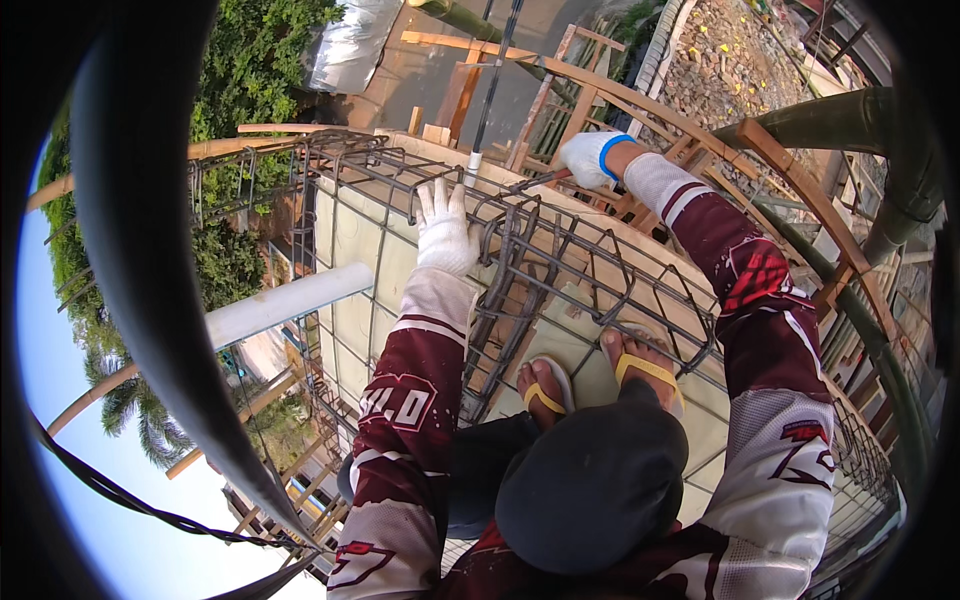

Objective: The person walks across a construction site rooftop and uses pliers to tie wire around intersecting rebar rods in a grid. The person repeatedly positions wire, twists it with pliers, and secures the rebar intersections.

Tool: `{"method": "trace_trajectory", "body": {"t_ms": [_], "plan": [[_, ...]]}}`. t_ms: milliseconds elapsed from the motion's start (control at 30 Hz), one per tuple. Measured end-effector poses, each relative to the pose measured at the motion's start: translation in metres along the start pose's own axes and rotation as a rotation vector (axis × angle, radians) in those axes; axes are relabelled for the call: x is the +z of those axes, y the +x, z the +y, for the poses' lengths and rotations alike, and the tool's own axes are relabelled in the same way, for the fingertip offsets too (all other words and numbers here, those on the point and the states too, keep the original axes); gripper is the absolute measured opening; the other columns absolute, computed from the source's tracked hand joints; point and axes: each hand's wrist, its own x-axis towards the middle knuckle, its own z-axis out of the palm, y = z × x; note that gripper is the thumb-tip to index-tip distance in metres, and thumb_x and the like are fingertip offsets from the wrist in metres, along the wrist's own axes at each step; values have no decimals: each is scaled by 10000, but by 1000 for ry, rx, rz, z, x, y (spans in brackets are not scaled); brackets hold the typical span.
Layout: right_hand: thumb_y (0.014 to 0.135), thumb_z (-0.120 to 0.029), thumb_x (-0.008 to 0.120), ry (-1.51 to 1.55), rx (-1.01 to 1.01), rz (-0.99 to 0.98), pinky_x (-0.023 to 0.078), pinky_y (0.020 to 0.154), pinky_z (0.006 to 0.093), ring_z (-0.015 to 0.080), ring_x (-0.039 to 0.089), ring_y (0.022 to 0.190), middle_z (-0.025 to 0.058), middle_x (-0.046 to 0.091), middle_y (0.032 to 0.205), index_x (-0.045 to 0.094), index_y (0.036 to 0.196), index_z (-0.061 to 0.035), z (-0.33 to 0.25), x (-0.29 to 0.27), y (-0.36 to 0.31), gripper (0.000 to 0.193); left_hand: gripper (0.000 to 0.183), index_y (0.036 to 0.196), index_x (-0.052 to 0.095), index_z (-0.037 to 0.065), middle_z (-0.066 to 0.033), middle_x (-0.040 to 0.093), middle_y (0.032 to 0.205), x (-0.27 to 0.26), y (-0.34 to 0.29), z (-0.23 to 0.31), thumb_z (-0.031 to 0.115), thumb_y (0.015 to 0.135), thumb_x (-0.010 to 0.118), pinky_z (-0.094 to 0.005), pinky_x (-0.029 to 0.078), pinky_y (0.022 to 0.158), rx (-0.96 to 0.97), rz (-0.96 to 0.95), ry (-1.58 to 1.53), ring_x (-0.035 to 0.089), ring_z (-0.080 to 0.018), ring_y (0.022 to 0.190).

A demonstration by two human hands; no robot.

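My left hand [445,232], in a white knit glove, lies with its fingers spread on the bars of a rebar cage [590,265]. My right hand [592,160], in a white glove with a blue cuff, is closed just beyond the cage's far side. From its grip a thin dark shaft points left toward the bars; it looks like a rebar tying hook [546,181], its tip too small to make out. A narrow white pipe [473,166] stands up near my left fingertips. Below the cage bars lies a pale panel surface [345,235].
My sandalled feet [640,365] stand among the bar mesh. A thick white pipe [290,303] sticks out at left. Timber rails [640,95] and bamboo poles [830,120] cross the far right. Beyond the edge, the ground and a rubble heap [735,80] lie well below.
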Motion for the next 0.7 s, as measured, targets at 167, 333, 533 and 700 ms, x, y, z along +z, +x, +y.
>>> {"method": "trace_trajectory", "body": {"t_ms": [167,333,533,700], "plan": [[940,-516,689,109,98,-142,521,895,520,388,676,1123,174,691,1305,743,1198,-61,4,-2,25,526,832,1567,325,70,-253,192,1667,3,0,3,228,853,722,-644,146,1234,-17,23,-10,74,-502,1555],[911,-421,727,78,14,-52,535,802,503,384,708,991,181,739,1151,768,1141,-65,0,-1,37,426,842,1565,325,81,-254,194,1665,5,0,1,215,841,733,-648,143,1232,1,50,-26,82,-503,1553],[874,-207,700,-45,-85,0,558,787,485,391,722,977,186,754,1093,783,1125,-83,-5,-2,46,292,857,1562,321,79,-246,200,1662,9,0,2,205,830,748,-644,136,1236,2,75,-11,79,-494,1554],[866,-140,644,-221,-108,280,596,802,465,385,743,963,177,771,1048,808,1054,-100,-12,-5,49,253,867,1560,320,84,-239,194,1662,10,0,0,199,820,757,-639,128,1239,4,75,-25,62,-491,1557]]}}
